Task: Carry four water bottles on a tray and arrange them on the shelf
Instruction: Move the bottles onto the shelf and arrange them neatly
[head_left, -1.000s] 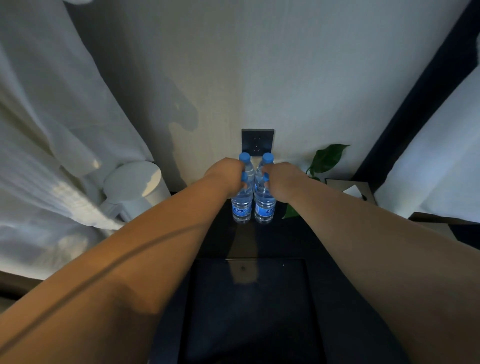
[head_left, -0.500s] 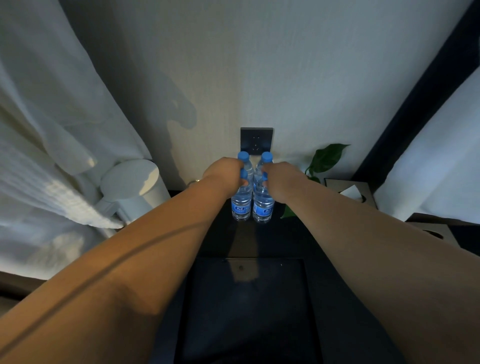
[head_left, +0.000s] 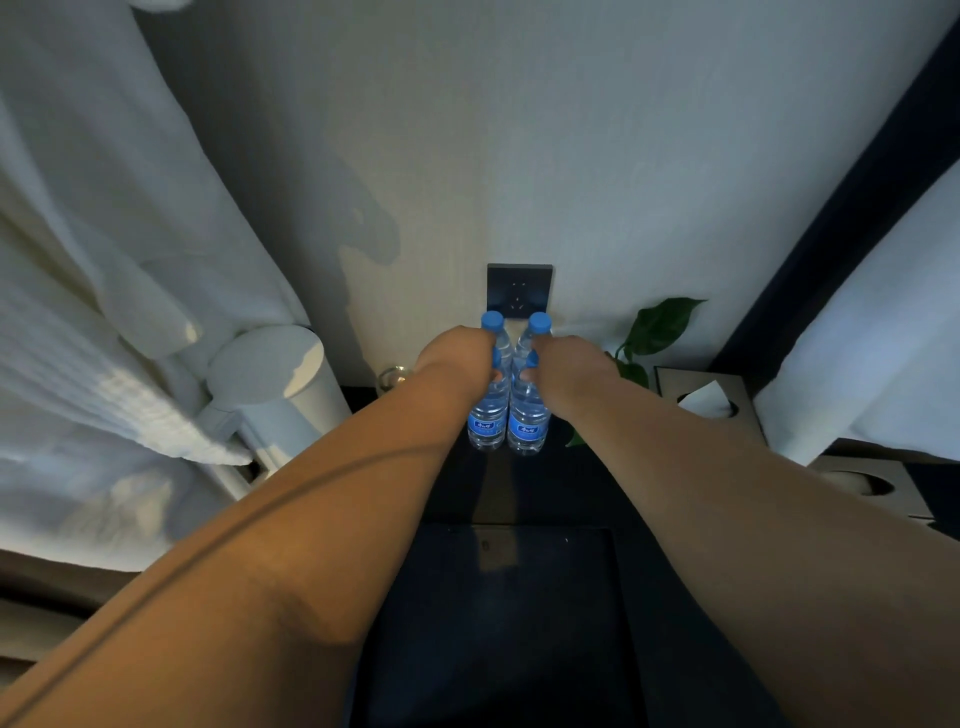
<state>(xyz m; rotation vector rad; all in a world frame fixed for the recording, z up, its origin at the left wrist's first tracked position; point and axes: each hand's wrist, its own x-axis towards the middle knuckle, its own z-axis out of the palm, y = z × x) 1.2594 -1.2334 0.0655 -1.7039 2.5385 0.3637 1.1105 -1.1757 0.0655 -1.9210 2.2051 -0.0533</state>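
Fingers of the left hand (head_left: 457, 358) are curled round the neck and shoulder of the left front bottle (head_left: 487, 421), and those of the right hand (head_left: 566, 364) grasp the right front bottle (head_left: 529, 423) the same way. The two bottles stand upright, touching side by side, between the two sets of fingertips on the dark shelf (head_left: 587, 483). Just beyond the knuckles rise the blue caps of the left rear bottle (head_left: 492, 320) and the right rear bottle (head_left: 539, 322). Whether any finger also touches these rear ones cannot be told. Past the fingers, on the wall, sits a dark socket plate (head_left: 519, 291). Out from the right hand's fingers are a green plant (head_left: 662, 325) and a tissue box (head_left: 701, 400). Out from the left hand's fingers are a small glass (head_left: 392, 376) and a white cylinder (head_left: 270, 374). Back toward the elbows, below both wrists, lies the dark tray (head_left: 519, 623).
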